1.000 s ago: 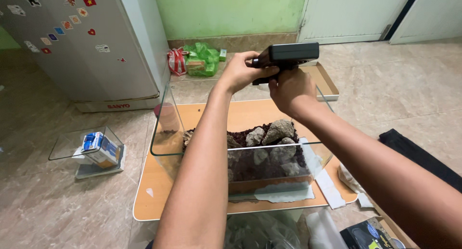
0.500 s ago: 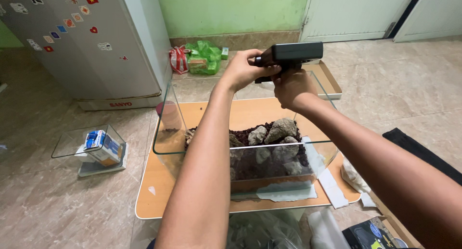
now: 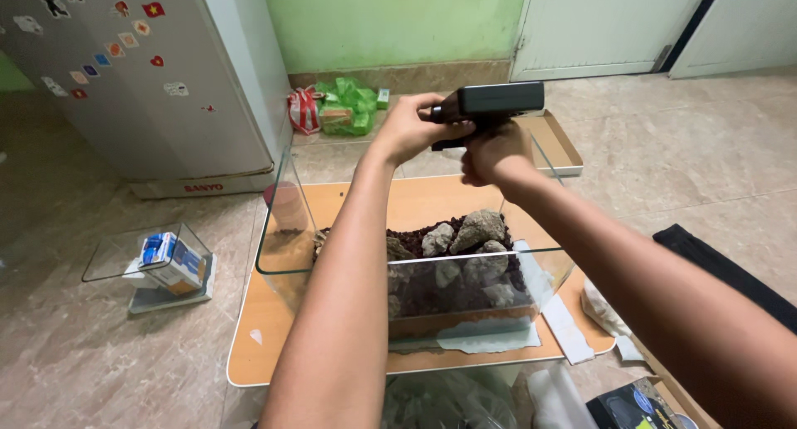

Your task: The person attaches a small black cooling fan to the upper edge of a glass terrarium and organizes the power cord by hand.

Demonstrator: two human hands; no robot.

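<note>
Holding a dark pistol-shaped tool (image 3: 488, 107) with both hands above the far rim of the glass tank (image 3: 332, 267). Left hand (image 3: 415, 129) has its grip closed around the tool's rear and underside; right hand (image 3: 491, 153) is closed on the handle below the body. Tool sits level, long body pointing right, clear of the glass.

The tank stands on a low wooden board (image 3: 266, 346) on the floor, near the board's far edge. Inside: grey rocks (image 3: 465, 234) piled on dark soil (image 3: 415, 292), banked toward the right and near walls; the left half looks mostly bare.

My read on doing this well:
- keep both hands locked and elbows off the tank rim, since thin glass edges chip easily
- bring the tool down over the rock pile, not the walls
- keep wrists above the front pane, so the forearms don't drag across it
- cannot tell which end is the working tip from this angle, so check the direction before triggering

A small glass box (image 3: 149, 259) holding a carton stands well apart to the left, out of the way.
</note>
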